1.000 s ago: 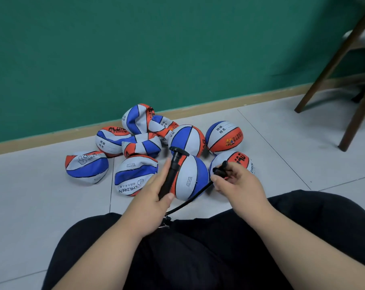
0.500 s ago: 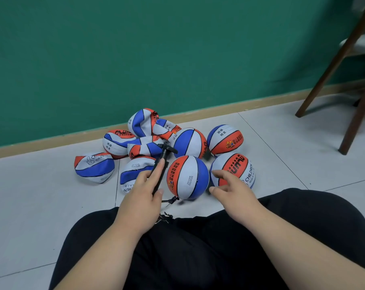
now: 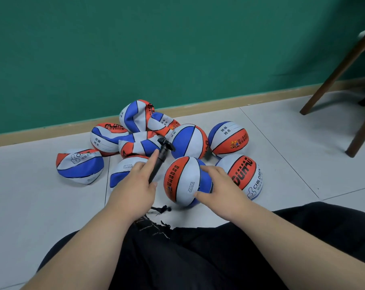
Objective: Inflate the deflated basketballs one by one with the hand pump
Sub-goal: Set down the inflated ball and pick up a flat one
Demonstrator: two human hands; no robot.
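A round red, white and blue basketball (image 3: 182,181) sits on the floor just in front of my lap. My right hand (image 3: 222,189) rests on its right side with fingers spread and the thumb low on the ball. In my left hand (image 3: 133,185) is the black hand pump (image 3: 161,158), gripped by its lower barrel, the T-handle pointing up and away over the pile. The pump's black hose end (image 3: 161,209) lies loose on the tile below the ball. Several deflated, crumpled balls (image 3: 79,166) lie to the left and behind.
Three more round balls stand near: one behind (image 3: 188,141), one at the back right (image 3: 228,139), one to the right (image 3: 243,176). Dark wooden chair legs (image 3: 361,130) stand at the far right. A green wall (image 3: 177,49) closes off the back. My black trousers (image 3: 198,254) fill the foreground.
My right hand let go of the hose end and moved onto the round ball's right side. My left hand carried the pump away from the ball to its left and lower.
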